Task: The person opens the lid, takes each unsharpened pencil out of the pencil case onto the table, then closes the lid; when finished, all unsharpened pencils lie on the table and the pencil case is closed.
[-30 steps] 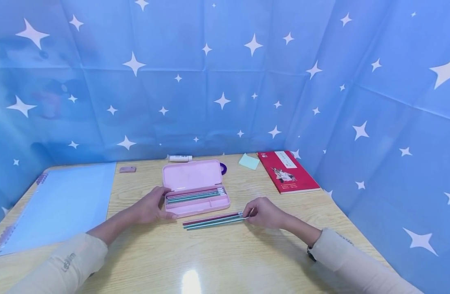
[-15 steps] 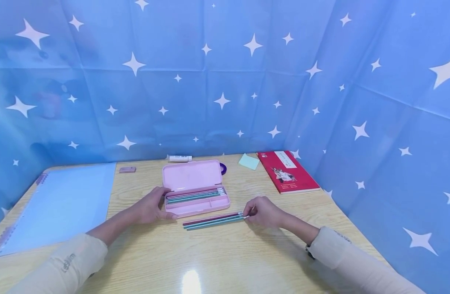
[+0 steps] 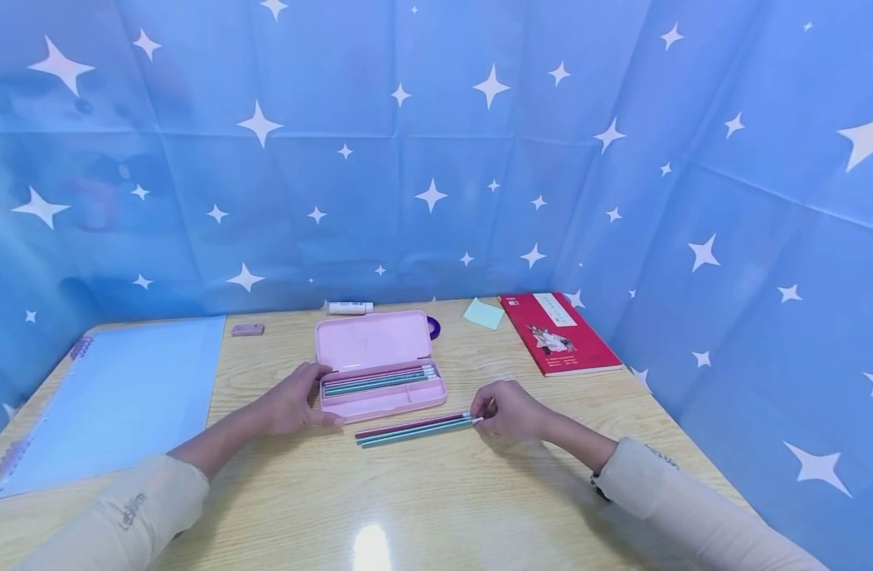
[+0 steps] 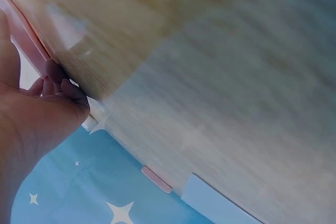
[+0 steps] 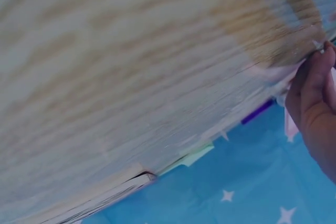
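A: What trouble to watch for from here?

B: Mainly a scatter of the loose pencils [image 3: 415,432], on the table [image 3: 436,507] just to the near side of the box [image 3: 388,403]. Held only at the right ends, so could fan out or roll apart in an uneven lift

A: And the fingers?

B: Right hand [image 3: 511,411]: thumb and fingers pressed together, pinching at the pencil ends. Cannot tell the number really caught; with one missed, could easily drop it on the table. Left hand [image 3: 292,402]: thumb spread from the fingers, along the near edge, gripping the left end of the box. With too slack a hold there, might let it skid or tip under a knock from the pencils

A: Now a count, left to right?

B: One notebook [image 3: 129,396], left. One eraser [image 3: 247,329], far side, left of the box. One tube [image 3: 350,308], behind the lid [image 3: 372,341]. One box. One purple tape roll [image 3: 434,327], partly hidden by the lid. One green note [image 3: 483,314], farther right; cannot tell whether single sheet or pad. One red book [image 3: 575,349], far right. Loose pencils: three visible, one dark red and two green. Pencils inside the box [image 3: 375,381], in the far compartment: several, too closely overlapped for a sure number. Hands: two
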Available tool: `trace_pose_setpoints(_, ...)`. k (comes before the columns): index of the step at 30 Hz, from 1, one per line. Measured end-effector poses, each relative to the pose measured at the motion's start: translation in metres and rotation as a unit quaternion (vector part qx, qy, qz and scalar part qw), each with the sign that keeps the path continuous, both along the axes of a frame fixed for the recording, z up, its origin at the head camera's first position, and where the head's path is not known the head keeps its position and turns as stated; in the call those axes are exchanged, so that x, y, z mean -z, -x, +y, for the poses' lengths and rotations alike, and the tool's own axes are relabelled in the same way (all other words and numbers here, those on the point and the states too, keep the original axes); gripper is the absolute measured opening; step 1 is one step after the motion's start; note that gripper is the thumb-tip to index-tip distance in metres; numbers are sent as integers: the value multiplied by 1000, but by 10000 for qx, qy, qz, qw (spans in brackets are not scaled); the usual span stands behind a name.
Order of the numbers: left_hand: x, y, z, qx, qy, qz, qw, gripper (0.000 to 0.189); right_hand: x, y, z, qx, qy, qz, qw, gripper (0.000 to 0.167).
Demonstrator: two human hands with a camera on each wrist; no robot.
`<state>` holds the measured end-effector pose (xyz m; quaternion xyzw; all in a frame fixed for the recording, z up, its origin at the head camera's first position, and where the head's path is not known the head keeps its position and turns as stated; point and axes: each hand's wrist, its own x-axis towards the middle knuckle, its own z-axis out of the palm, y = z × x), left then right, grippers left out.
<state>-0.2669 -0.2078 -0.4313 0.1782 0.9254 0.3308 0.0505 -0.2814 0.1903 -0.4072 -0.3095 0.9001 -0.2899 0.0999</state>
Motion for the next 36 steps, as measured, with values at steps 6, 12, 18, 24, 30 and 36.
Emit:
trace_pose_setpoints(6, 1, 0, -1, 3, 10, 15, 10000, 101, -1, 2, 1, 99, -65, -301, 9995, 13)
trace_pose_setpoints(12, 1, 0, -1, 28, -22, 57, 10000, 100, -1, 7, 1, 101, -53, -529, 9985, 28)
trace_pose_setpoints(18, 1, 0, -2, 25, -31, 39, 10000, 101, 2, 12, 1, -54, -49, -462, 9989, 20)
trace_pose_setpoints(24, 1, 0, -2, 32, -19, 12, 10000, 101, 3, 14, -1, -125, -193, -510, 9984, 12)
trace_pose_setpoints(30, 2, 1, -1, -18, -101, -60, 9999, 101, -10, 23, -3, -60, -440, -553, 9975, 28)
trace_pose_setpoints(36, 2, 1, 0, 15, -123, -106, 9999, 100, -21, 35, -12, -385, -286, -174, 9987, 28)
